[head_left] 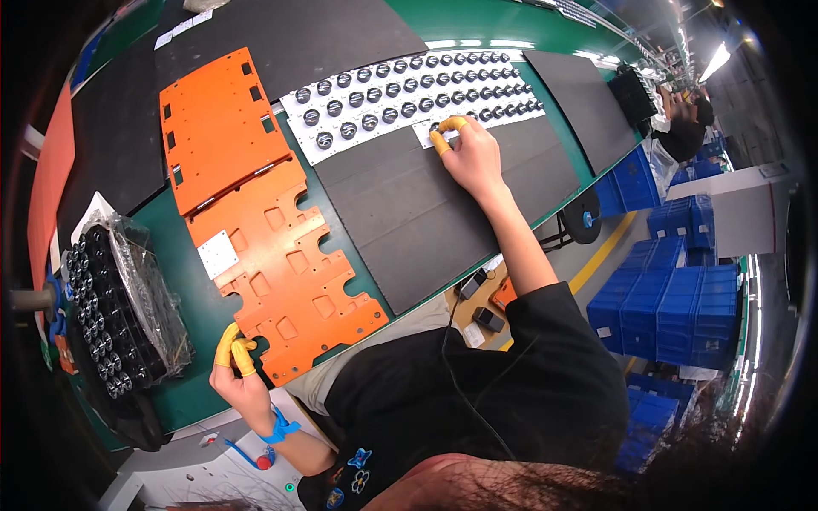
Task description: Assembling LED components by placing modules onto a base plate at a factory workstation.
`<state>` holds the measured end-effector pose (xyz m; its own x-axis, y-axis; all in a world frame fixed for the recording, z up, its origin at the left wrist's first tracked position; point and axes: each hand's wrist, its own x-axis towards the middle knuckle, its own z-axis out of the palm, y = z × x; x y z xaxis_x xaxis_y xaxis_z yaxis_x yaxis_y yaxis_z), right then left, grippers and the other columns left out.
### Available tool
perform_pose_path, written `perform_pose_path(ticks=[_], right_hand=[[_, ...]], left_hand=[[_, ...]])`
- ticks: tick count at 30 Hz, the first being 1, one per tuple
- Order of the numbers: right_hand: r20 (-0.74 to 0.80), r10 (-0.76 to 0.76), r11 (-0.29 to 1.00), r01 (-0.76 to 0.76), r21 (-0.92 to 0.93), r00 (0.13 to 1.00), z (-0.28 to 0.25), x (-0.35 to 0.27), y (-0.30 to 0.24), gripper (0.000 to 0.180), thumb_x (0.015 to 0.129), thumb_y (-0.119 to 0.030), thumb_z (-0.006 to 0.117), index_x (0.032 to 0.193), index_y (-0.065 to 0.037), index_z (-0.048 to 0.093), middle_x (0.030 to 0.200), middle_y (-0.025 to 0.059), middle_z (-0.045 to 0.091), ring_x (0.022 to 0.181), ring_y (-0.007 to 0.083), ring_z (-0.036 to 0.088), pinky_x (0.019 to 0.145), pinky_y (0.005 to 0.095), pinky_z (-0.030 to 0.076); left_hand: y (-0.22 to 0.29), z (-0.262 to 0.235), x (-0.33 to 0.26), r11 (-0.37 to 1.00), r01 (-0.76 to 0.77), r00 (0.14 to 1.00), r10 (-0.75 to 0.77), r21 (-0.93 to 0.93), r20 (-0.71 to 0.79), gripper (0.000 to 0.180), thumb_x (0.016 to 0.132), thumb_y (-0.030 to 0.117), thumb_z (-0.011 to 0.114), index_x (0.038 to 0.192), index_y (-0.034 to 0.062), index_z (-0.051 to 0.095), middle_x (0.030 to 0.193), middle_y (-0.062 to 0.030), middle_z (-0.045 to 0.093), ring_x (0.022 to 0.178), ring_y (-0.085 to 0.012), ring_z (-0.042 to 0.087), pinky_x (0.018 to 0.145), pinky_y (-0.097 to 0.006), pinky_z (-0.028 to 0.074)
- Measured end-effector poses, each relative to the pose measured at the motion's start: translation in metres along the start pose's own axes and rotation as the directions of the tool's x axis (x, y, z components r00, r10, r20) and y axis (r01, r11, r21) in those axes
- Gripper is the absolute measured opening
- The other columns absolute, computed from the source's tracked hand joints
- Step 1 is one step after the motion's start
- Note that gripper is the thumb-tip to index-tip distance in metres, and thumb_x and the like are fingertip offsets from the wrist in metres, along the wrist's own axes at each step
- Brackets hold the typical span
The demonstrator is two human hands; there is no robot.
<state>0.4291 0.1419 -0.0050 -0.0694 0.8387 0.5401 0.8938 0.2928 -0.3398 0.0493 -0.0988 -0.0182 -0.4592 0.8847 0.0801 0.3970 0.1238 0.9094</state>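
Beyond my hair (579, 487), my right hand (474, 158) pinches a black knob (434, 128); slipping could jostle neighbouring knobs (408, 110). My left hand (242, 380) curls, fingertips together, beside the orange board (295, 294).

From my end I see blue crates (669, 311) stacked on the right, beyond a yellow line (601, 260) on the floor. Left of the line I can make out a black disc (583, 223) with a blue middle. Farther back sits another person (682, 139), below a bright lamp (716, 62).
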Motion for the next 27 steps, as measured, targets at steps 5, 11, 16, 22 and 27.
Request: perform_pose_path(ticks=[5, 11, 16, 22, 27], right_hand=[[0.02, 0.032, 0.999, -0.032, 0.019, 0.999, -0.001, 0.001, 0.0, 0.016, 0.079, -0.015, 0.075, 0.089, -0.006, 0.066, 0.086, 0.006, 0.065, 0.058, 0.0219, 0.058, 0.054, 0.0342, 0.047], [0.041, 0.061, 0.997, -0.063, 0.034, 0.997, 0.0, 0.001, 0.0, 0.017, 0.08, -0.016, 0.074, 0.09, -0.006, 0.065, 0.091, 0.008, 0.066, 0.069, 0.0311, 0.065, 0.061, 0.039, 0.051], [0.032, 0.064, 0.997, -0.065, 0.032, 0.997, 0.0, 0.0, 0.003, 0.017, 0.08, -0.016, 0.074, 0.09, -0.005, 0.065, 0.093, 0.0082, 0.066, 0.074, 0.0318, 0.065, 0.064, 0.0395, 0.052], [-0.041, 0.013, 1.0, -0.012, 0.016, 0.999, -0.002, 0.0, -0.003, 0.019, 0.08, -0.016, 0.074, 0.095, -0.008, 0.065, 0.102, 0.0078, 0.065, 0.075, 0.0317, 0.066, 0.065, 0.0391, 0.053], [-0.107, -0.274, 0.944, 0.289, 0.161, 0.956, -0.009, 0.005, -0.043, 0.021, 0.077, -0.003, 0.074, 0.096, -0.004, 0.066, 0.094, 0.0056, 0.063, 0.052, 0.0125, 0.05, 0.048, 0.0263, 0.043]], left_hand=[[-0.001, 0.001, 0.001, 1.0, 0.009, 1.0, -0.009, 0.003, -0.004, 0.023, 0.096, 0.005, 0.055, 0.114, -0.0042, 0.066, 0.081, -0.0081, 0.067, 0.07, -0.0085, 0.059, 0.06, -0.022, 0.043], [0.001, 0.0, 0.0, 1.0, 0.001, 1.0, -0.001, 0.017, -0.013, 0.024, 0.095, 0.005, 0.055, 0.114, -0.0032, 0.066, 0.079, -0.0068, 0.067, 0.067, -0.0076, 0.056, 0.058, -0.022, 0.041], [-0.003, 0.002, 0.0, 0.999, -0.031, 0.999, 0.03, -0.009, -0.026, 0.023, 0.095, 0.006, 0.056, 0.114, -0.0022, 0.066, 0.078, -0.0058, 0.066, 0.063, -0.0059, 0.05, 0.054, -0.022, 0.036], [-0.001, 0.001, 0.0, 1.0, -0.031, 0.999, 0.031, 0.007, -0.021, 0.024, 0.094, 0.005, 0.056, 0.115, -0.0016, 0.066, 0.078, -0.0053, 0.066, 0.061, -0.0045, 0.049, 0.052, -0.021, 0.033], [-0.003, 0.002, -0.001, 0.997, -0.076, 0.996, 0.075, -0.001, -0.043, 0.023, 0.093, 0.001, 0.057, 0.114, -0.0016, 0.067, 0.083, -0.0062, 0.068, 0.064, -0.0056, 0.054, 0.053, -0.021, 0.037]])
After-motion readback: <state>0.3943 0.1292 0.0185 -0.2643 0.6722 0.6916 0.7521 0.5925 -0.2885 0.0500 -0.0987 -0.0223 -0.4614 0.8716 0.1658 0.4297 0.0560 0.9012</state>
